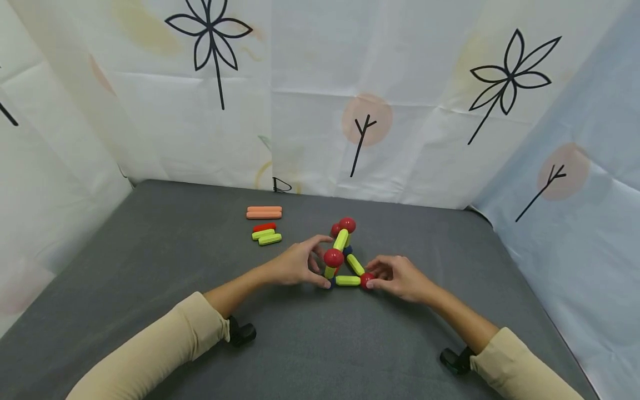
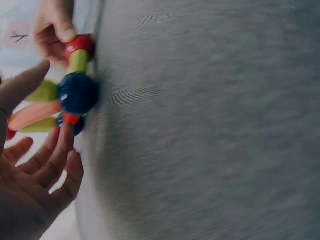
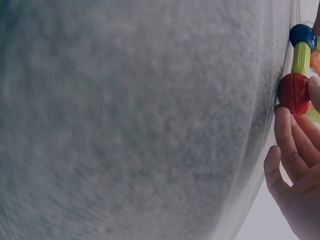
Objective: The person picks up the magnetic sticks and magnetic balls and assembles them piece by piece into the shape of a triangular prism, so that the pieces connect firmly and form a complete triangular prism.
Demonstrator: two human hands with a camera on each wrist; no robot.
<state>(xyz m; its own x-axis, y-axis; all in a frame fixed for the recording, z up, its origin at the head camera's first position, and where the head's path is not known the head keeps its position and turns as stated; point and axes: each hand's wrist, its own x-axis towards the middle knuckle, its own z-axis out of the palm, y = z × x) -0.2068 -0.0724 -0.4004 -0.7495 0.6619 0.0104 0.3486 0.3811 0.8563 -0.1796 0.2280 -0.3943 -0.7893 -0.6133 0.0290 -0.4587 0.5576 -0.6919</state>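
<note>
A frame of magnetic sticks and balls stands on the grey cloth between both hands. It has yellow-green sticks (image 1: 348, 280), red balls (image 1: 333, 258) on top and blue balls (image 2: 77, 93) at its base. In the left wrist view an orange stick (image 2: 34, 115) also runs through it. My right hand (image 1: 402, 278) pinches the red ball (image 3: 292, 94) at the frame's lower right corner between thumb and fingers. Around the left side, my left hand (image 1: 295, 264) has its fingers spread, with the thumb beside the near blue ball and fingertips by a short red stick (image 2: 72, 119).
Behind the left hand lie two orange sticks (image 1: 264, 215), a loose red stick (image 1: 264, 227) and two loose yellow-green sticks (image 1: 270, 239). The grey cloth (image 1: 320, 344) covers the table. White patterned curtains (image 1: 310, 139) hang at the back and sides.
</note>
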